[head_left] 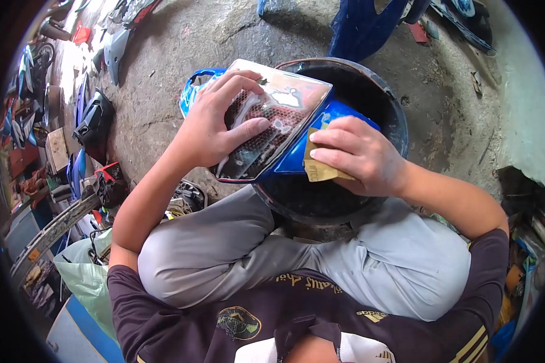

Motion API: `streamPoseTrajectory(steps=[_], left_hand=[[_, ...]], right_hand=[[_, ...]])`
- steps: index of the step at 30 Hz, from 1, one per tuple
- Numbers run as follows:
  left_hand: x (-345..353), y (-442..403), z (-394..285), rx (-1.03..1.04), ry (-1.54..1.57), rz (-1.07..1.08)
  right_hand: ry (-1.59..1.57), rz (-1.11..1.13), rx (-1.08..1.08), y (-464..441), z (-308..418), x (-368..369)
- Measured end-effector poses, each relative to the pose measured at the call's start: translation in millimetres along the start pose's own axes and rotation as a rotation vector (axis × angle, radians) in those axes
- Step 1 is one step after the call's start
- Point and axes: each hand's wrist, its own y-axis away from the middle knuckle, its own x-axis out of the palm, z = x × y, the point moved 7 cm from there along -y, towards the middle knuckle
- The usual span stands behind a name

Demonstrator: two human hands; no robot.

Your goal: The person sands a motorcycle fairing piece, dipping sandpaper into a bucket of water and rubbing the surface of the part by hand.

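Observation:
A motorcycle body panel [297, 100], blue with a patterned, partly bared face, lies tilted across the rim of a black bucket [399, 115]. My left hand [224, 115] holds it from above, thumb and fingers apart and pressed on its patterned face. Pinched in my right hand [360, 154] is a folded piece of yellow-brown sandpaper [318, 170] with print on its back. The sandpaper touches the blue section at the panel's right side. The bucket's inside is dark, and its contents cannot be made out.
The bucket stands on rough concrete between my bent legs [206, 248]. A dark blue panel [360, 30] lies beyond it. Motorcycle parts crowd the left, among them a black piece [94, 118], with a pale green bag [85, 272] nearer. A wall [521, 85] bounds the right.

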Motion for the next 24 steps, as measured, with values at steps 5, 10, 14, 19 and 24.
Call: streamPoseTrajectory(steps=[5, 10, 14, 19, 24], left_hand=[[-0.3, 0.2, 0.3, 0.008, 0.02, -0.011], [0.0, -0.6, -0.8, -0.001, 0.024, -0.004], [0.4, -0.9, -2.7, -0.013, 0.009, -0.016], [0.7, 0.5, -1.1, -0.019, -0.012, -0.026], [0.5, 0.2, -3.2, 0.007, -0.056, -0.031]], right_hand=[[-0.086, 0.037, 0.016, 9.9, -7.2, -7.0], [-0.103, -0.153, 0.33, 12.6, -52.2, -39.7], [0.007, -0.126, 0.16, 0.2, -25.2, -19.3], [-0.127, 0.006, 0.063, -1.9, -0.4, -3.2], [0.002, 0.115, 0.137, 8.6, -22.9, -5.9]])
